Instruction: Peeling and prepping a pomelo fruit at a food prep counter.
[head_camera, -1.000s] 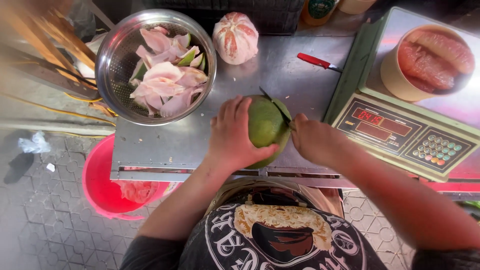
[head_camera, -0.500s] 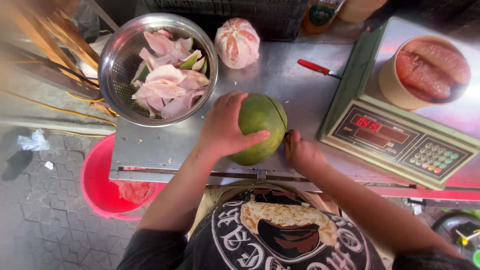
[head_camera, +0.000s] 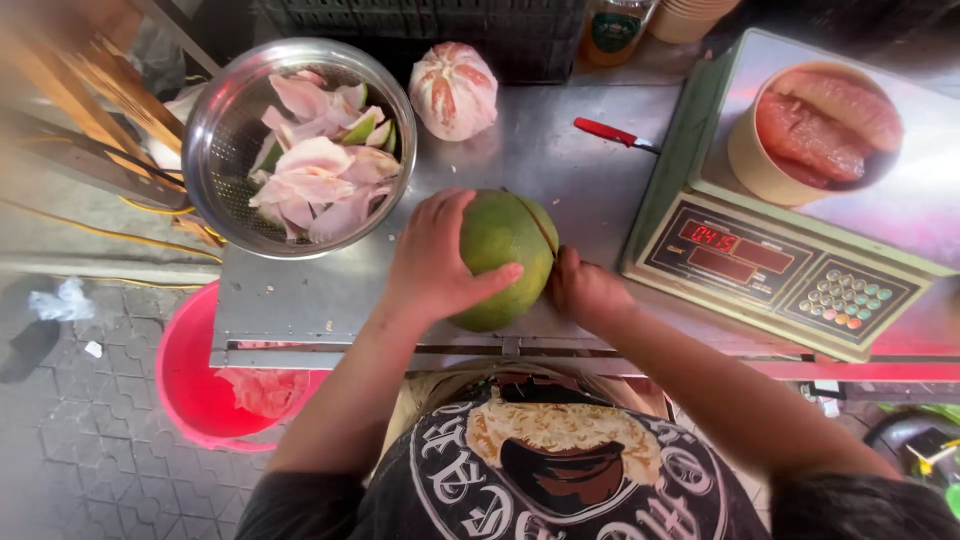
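Note:
A big green pomelo (head_camera: 500, 250) rests on the steel table (head_camera: 560, 160) near its front edge. My left hand (head_camera: 435, 260) lies over its left side, thumb across the front. My right hand (head_camera: 585, 290) is clenched against the fruit's right side, around a knife handle that is mostly hidden. A dark cut line runs over the rind just above that hand.
A metal colander (head_camera: 215, 100) with pink and green peel pieces stands at the left. Behind the fruit are a peeled pomelo (head_camera: 453, 90) and a red-handled knife (head_camera: 612, 133). At the right, a weighing scale (head_camera: 790, 270) carries a paper tub (head_camera: 745, 150) of pink flesh. Below the table stands a red bucket (head_camera: 190, 380).
My right hand has slid down from the top of the pomelo to its lower right side, lengthening the cut. The blade seen earlier is now hidden. My left hand still steadies the fruit.

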